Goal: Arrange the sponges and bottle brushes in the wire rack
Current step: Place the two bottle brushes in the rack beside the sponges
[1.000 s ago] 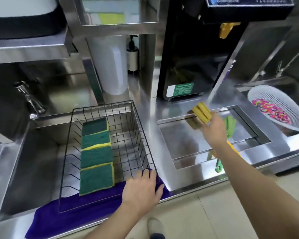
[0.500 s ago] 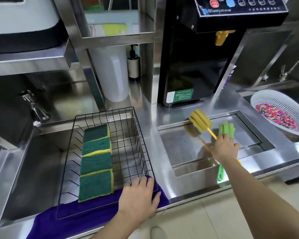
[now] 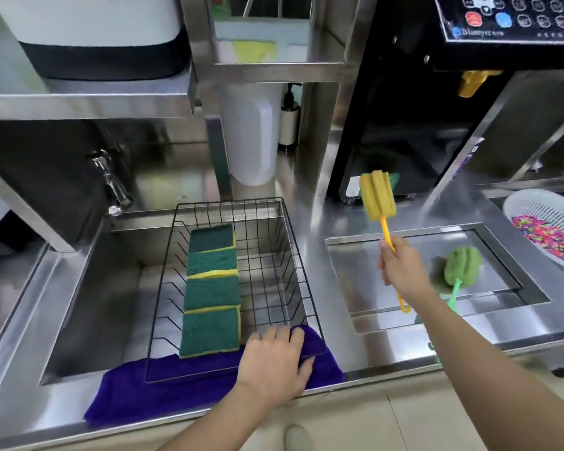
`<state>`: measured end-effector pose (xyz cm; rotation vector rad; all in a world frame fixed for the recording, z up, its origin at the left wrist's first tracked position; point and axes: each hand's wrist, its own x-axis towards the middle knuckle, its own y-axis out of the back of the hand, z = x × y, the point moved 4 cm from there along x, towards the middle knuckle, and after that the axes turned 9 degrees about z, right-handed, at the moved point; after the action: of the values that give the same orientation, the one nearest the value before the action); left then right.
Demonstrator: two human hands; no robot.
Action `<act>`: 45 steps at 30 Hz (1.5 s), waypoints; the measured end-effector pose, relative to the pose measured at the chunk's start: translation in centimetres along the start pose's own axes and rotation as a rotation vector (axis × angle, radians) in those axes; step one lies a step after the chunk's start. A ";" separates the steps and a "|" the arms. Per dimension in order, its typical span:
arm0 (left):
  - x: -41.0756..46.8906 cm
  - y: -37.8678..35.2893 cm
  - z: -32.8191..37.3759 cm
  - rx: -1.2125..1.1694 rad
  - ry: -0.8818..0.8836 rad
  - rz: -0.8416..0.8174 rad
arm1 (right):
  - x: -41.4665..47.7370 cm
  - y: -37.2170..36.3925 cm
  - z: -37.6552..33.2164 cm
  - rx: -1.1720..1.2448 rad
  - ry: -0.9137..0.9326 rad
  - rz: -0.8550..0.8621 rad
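A black wire rack (image 3: 293,242) sits in the left sink, its near end on a purple cloth (image 3: 163,382). Several green-and-yellow sponges (image 3: 212,288) lie in a row down its left half. My left hand (image 3: 274,362) rests on the rack's near right corner and the cloth. My right hand (image 3: 401,271) grips the handle of a yellow bottle brush (image 3: 376,196), held upright in the air over the counter right of the rack. A green bottle brush (image 3: 463,265) lies in the recessed steel tray (image 3: 518,307) just right of that hand.
A tap (image 3: 111,183) stands at the sink's back left. A black machine (image 3: 404,125) and a white jug (image 3: 251,135) stand behind the counter. At the far right a white colander (image 3: 528,209) holds colourful bits. A steel shelf (image 3: 88,102) overhangs the sink.
My right hand took the yellow brush by its handle and lifted it up and left, off the tray. The green brush stayed in the tray. My left hand stayed on the rack corner.
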<state>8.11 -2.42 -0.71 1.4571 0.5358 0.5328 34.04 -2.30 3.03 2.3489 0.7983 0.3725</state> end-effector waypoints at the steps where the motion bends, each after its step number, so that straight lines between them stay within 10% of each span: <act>1: -0.1 0.1 -0.4 -0.001 0.008 0.006 | -0.5 -0.9 -1.1 0.038 0.009 -0.024; 26: -3.4 -0.4 -4.2 0.002 -0.059 0.320 | -9.4 -21.1 -8.4 -0.302 0.063 -0.641; 38: -3.0 -0.7 -3.9 -0.045 -0.017 0.196 | -9.1 -20.7 -8.3 -0.758 0.369 -0.663; 45: -0.6 0.8 -1.1 -0.046 -0.053 0.101 | -7.0 -15.6 -10.6 -0.540 0.446 -0.591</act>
<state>6.94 -1.97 0.04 1.4557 0.4075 0.5806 16.88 7.99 0.79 1.4599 1.3513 0.7496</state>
